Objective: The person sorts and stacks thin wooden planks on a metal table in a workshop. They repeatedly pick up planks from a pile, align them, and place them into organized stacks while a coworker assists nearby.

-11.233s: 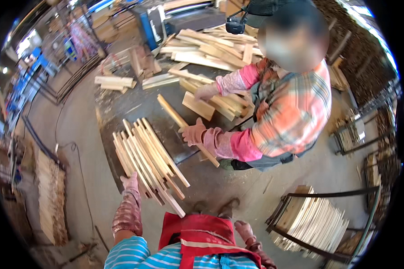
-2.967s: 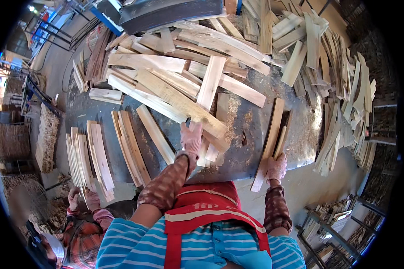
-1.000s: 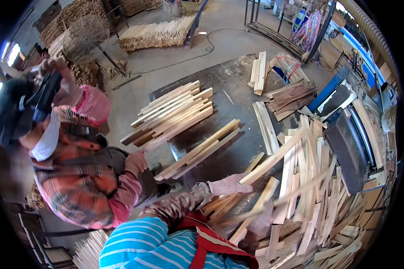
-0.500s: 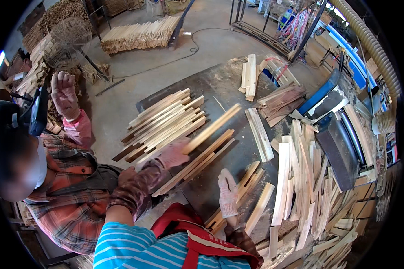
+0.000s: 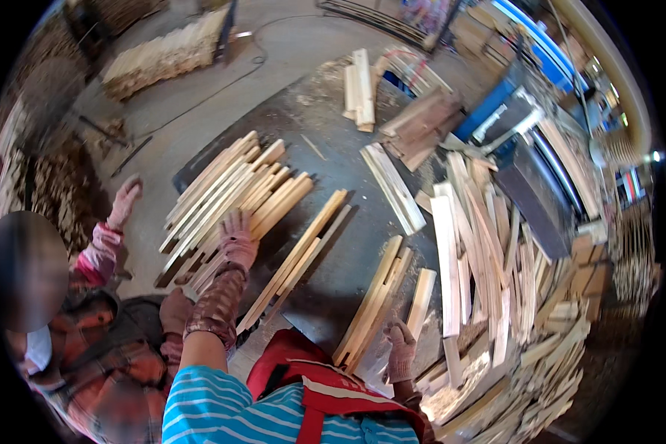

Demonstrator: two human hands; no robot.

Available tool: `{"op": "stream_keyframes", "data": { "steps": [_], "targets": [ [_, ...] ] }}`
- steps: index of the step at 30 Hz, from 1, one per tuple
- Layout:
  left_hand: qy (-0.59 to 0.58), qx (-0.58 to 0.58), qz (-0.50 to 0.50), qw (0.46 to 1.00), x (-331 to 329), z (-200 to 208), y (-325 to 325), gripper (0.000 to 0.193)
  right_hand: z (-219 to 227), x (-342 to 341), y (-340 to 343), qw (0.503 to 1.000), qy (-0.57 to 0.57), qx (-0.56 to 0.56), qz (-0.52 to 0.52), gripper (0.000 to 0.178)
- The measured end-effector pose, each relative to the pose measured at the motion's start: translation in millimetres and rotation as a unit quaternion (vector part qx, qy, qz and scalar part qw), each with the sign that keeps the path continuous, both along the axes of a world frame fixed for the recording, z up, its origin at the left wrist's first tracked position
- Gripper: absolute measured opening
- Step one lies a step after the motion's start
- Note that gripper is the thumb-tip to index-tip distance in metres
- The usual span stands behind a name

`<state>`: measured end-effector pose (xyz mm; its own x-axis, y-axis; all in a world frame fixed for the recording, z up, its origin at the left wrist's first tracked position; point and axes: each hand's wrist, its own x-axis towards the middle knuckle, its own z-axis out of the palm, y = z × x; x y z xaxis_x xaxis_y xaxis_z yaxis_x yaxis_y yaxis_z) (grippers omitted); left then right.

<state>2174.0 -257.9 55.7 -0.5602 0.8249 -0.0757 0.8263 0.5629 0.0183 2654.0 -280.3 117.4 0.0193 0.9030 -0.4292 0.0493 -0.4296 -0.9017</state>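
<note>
While reaching over grouped wood strips point(image 5: 223, 194), is spreading left hand point(image 5: 237, 240). Is holding right hand point(image 5: 401, 349) empty, half-curled, near short board point(image 5: 423, 296).

Stripes, Plaid and Red

At seven, a striped shirt point(image 5: 200, 403), turquoise and white; at six, a red apron point(image 5: 285, 361). Eight shows an orange-and-dark plaid shirt point(image 5: 89, 370). The wooden strips point(image 5: 228, 180) at ten look pale yellow, the left glove point(image 5: 237, 243) at nine dusty pink.
</note>
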Motion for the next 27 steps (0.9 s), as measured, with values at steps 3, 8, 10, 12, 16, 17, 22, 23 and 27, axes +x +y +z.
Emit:
{"op": "stream_keyframes", "data": {
  "steps": [3,8,10,12,16,17,22,23,27],
  "targets": [
    [-0.006,0.024,-0.019,1.000,-15,-19,4,0.097,0,-1,-4,0.999,-0.034,-0.007,0.002,0.038],
    [0.011,0.010,0.049,0.999,-36,-34,10,0.106,29,13,-3,0.993,-0.103,-0.052,-0.004,0.039],
    [0.044,0.000,0.040,0.998,-43,-42,21,0.109,44,26,-7,0.987,-0.128,-0.089,-0.027,0.040],
    [0.070,-0.006,0.028,0.997,-45,-41,26,0.109,30,46,-20,0.979,-0.170,-0.102,-0.048,0.040],
    [0.075,-0.031,0.057,0.995,-39,-33,29,0.100,1,78,-45,0.969,-0.203,-0.132,-0.053,0.048],
    [0.065,-0.025,0.062,0.996,-41,-32,30,0.098,-3,81,-48,0.961,-0.230,-0.150,-0.041,0.051],
    [-0.063,0.142,-0.033,0.987,15,23,53,0.094,-45,96,-57,0.864,-0.490,-0.043,0.109,0.076],
    [-0.131,0.182,-0.073,0.972,52,46,55,0.094,-60,101,-56,0.845,-0.519,-0.019,0.128,0.081],
    [-0.361,0.257,-0.199,0.874,194,46,22,0.099,-77,106,-21,0.824,-0.541,0.008,0.165,0.085]
  ]
}}
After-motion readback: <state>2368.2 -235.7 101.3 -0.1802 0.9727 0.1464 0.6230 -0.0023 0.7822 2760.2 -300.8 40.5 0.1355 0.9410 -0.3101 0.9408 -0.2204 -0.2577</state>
